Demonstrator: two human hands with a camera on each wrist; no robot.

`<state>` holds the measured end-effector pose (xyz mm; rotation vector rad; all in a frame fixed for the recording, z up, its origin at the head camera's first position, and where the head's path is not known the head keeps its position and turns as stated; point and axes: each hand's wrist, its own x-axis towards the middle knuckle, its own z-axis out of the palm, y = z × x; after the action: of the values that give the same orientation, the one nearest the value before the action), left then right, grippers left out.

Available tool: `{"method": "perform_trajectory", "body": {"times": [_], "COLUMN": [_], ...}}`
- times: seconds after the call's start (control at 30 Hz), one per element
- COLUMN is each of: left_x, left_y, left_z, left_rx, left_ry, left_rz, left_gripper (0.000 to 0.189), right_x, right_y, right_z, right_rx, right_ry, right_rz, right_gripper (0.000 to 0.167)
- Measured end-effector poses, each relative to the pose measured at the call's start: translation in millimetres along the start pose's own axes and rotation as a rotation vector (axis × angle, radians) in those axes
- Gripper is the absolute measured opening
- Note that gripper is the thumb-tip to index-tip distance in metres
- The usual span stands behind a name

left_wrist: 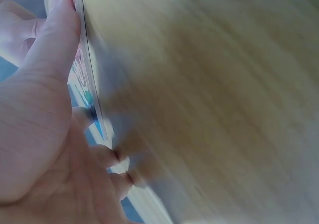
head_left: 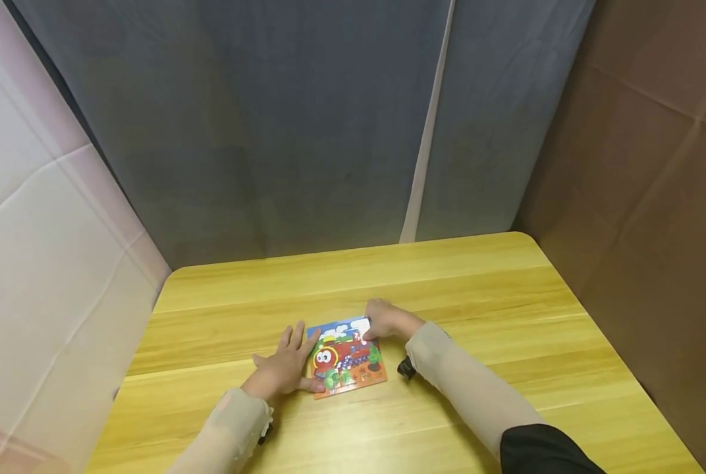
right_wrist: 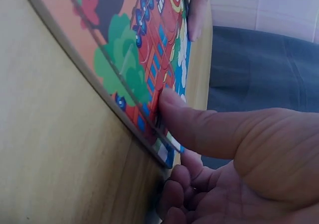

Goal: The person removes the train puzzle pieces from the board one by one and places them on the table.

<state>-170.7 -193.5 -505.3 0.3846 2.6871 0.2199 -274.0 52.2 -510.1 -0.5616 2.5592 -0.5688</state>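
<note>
While the train puzzle (head_left: pixel 351 361), nearly square, faced left, we saw the left hand (head_left: pixel 284 366) spread, the right hand (head_left: pixel 384 320) pinching its far-right corner.

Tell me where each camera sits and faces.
Head: on the head, facing forward and down at the train picture board on the table; left hand, right hand and sleeves show.
Left wrist: on that wrist, facing the board's edge and table; left hand shows large.
Right wrist: on that wrist, facing across the board's face; right hand shows, left partly beyond.
Both wrist views share board and left hand.
</note>
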Motion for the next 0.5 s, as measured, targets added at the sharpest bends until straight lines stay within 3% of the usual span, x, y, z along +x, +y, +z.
{"method": "perform_trajectory", "body": {"times": [0.2, 0.5], "left_x": [1.3, 1.0], "left_y": [-1.6, -1.3], "left_z": [2.2, 2.7], "left_rx": [0.003, 0.01], "left_ry": [-0.025, -0.028], "left_rz": [-0.007, -0.004], "left_gripper": [0.119, 0.12], "right_x": [-6.1, -13.8], "right_y": [-2.3, -10.9], "right_z": [4.3, 5.9], "right_rx": [0.096, 0.103], "right_ry": [0.019, 0.083], "right_rz": [0.012, 0.016], "right_gripper": [0.027, 0.025]}}
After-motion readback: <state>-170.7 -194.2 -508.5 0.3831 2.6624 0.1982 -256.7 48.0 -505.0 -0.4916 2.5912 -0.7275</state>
